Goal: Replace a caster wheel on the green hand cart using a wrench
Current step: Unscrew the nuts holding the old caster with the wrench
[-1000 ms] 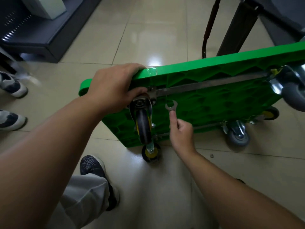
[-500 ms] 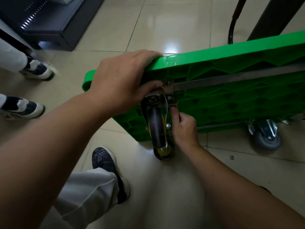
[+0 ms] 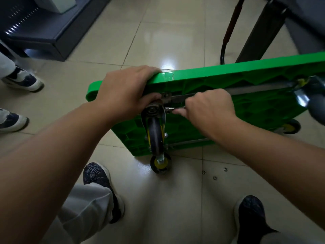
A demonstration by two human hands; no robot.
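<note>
The green hand cart (image 3: pixel 246 110) is standing on its side on the floor (image 3: pixel 175 199). The left hand (image 3: pixel 126 90) is gripping its top edge, right above the caster wheel (image 3: pixel 155 131). The right hand (image 3: pixel 209 106) is squeezing the wrench (image 3: pixel 171 108), and the wrench's thin silver end is poking out just beside the top of the caster wheel. The caster wheel is sticking out from the cart's bumpy green underside, looking dark, with a shiny metal fork around it.
</note>
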